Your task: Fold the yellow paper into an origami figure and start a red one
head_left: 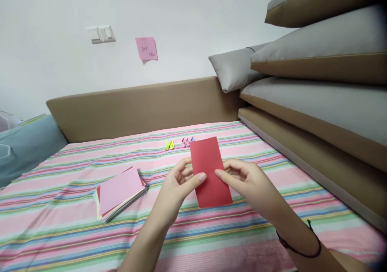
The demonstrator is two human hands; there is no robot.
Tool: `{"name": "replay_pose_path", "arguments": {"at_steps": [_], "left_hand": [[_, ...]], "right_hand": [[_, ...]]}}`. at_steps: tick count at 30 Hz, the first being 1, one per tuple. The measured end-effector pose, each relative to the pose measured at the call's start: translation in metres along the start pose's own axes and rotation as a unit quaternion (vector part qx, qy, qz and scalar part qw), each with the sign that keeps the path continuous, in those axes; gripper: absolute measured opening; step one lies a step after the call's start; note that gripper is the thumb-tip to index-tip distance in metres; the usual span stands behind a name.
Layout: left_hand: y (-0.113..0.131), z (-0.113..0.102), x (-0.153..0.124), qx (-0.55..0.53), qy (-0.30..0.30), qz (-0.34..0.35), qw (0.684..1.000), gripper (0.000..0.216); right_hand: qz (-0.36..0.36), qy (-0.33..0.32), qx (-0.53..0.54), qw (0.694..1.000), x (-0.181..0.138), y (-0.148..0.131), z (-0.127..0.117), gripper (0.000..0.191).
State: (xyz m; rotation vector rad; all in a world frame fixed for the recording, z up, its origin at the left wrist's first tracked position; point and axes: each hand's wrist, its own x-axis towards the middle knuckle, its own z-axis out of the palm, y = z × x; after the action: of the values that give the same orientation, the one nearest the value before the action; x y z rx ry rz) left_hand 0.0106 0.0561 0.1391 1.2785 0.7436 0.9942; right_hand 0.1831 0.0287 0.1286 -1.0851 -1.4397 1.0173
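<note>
A folded red paper (208, 159) is held above the striped bed sheet (60, 223), upright and slightly tilted. My left hand (178, 183) pinches its left edge, thumb on the front. My right hand (244, 179) pinches the right edge the same way; a black cord circles that wrist. Both hands are closed on the paper. To the left on the sheet lies a stack of coloured paper sheets (119, 193) with a pink one on top.
Small folded paper pieces, yellow-green (169, 144) and pink (187, 141), sit farther back on the sheet. A brown headboard (136, 106) runs behind. Grey and brown cushions (317, 94) stack at right. A pink note (146, 48) and a switch hang on the wall.
</note>
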Motion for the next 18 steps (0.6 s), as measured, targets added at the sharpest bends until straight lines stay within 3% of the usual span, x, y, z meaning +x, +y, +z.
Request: {"name": "replay_pose_path", "arguments": {"at_steps": [5, 8, 10, 13, 18], "left_hand": [[-0.005, -0.002, -0.001, -0.033, 0.091, 0.031, 0.995, 0.029], [-0.006, 0.000, -0.004, 0.007, 0.134, 0.049, 0.990, 0.025], [-0.004, 0.003, -0.008, 0.040, 0.135, 0.067, 0.988, 0.024], [0.001, 0.010, -0.013, 0.083, 0.118, 0.079, 0.986, 0.022], [0.007, 0.018, -0.022, 0.142, 0.091, 0.084, 0.982, 0.016]], "right_hand": [[-0.011, -0.061, -0.125, 0.990, -0.012, -0.012, 0.004, 0.027], [-0.013, -0.062, -0.119, 0.991, -0.017, -0.018, 0.005, 0.019], [-0.016, -0.038, -0.087, 0.995, -0.019, -0.020, 0.004, 0.011], [-0.044, 0.018, -0.059, 0.997, -0.023, -0.022, 0.006, 0.014], [-0.103, 0.090, -0.072, 0.988, -0.029, -0.027, 0.011, 0.007]]}}
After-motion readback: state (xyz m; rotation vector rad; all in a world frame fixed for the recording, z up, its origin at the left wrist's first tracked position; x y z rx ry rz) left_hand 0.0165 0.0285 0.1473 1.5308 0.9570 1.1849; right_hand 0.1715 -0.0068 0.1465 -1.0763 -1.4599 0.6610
